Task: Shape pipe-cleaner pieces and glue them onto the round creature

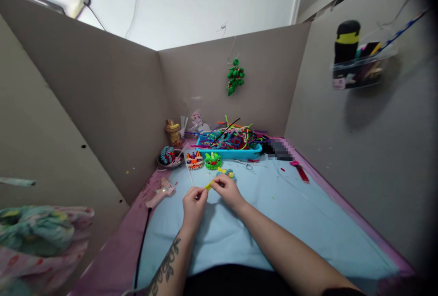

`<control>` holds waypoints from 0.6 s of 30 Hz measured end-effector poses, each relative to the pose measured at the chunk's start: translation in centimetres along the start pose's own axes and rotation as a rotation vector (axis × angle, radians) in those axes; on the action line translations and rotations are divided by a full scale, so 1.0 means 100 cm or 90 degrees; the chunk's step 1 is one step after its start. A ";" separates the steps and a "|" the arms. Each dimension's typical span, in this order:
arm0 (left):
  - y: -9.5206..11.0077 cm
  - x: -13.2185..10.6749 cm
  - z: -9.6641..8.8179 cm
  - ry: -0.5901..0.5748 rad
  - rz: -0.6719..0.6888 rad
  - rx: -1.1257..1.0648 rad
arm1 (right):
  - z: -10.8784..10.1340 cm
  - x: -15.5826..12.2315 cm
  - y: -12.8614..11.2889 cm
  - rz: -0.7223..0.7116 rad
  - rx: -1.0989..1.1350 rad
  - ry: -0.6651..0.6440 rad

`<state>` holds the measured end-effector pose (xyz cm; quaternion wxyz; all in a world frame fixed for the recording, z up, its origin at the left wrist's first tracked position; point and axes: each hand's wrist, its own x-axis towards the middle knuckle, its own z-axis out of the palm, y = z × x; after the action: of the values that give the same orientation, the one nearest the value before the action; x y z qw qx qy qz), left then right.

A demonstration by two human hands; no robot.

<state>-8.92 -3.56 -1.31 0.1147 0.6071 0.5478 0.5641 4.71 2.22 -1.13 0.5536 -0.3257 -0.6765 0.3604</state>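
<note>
Between my two hands is a short yellow fuzzy piece (208,186) that looks like pipe cleaner. The fingertips of my left hand (194,200) pinch its near end. My right hand (226,189) pinches the other end. Just behind my right hand lies a blue and yellow fuzzy figure (230,174), partly hidden by the fingers. Farther back stand a green fuzzy animal head (213,161) and an orange and white one (195,161), side by side on the light blue cloth (273,223).
A blue tray (236,153) heaped with coloured pipe cleaners stands at the back. On the left are a pink glue gun (160,195) with a black cord and a dark bowl (170,164). Scissors (245,165) and a red-handled tool (301,173) lie right. Grey panels surround the table.
</note>
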 end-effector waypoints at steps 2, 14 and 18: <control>-0.001 0.001 0.000 0.000 -0.012 -0.005 | -0.001 0.001 0.002 -0.003 -0.007 0.006; -0.001 0.001 0.002 -0.025 -0.036 -0.016 | 0.000 -0.002 -0.001 -0.050 -0.083 0.015; -0.004 -0.001 0.002 -0.035 -0.040 -0.021 | 0.000 -0.004 -0.006 -0.063 -0.101 0.015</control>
<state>-8.92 -3.34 -1.72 0.1571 0.6027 0.5539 0.5525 4.71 1.60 -0.86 0.5510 -0.3388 -0.7117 0.2740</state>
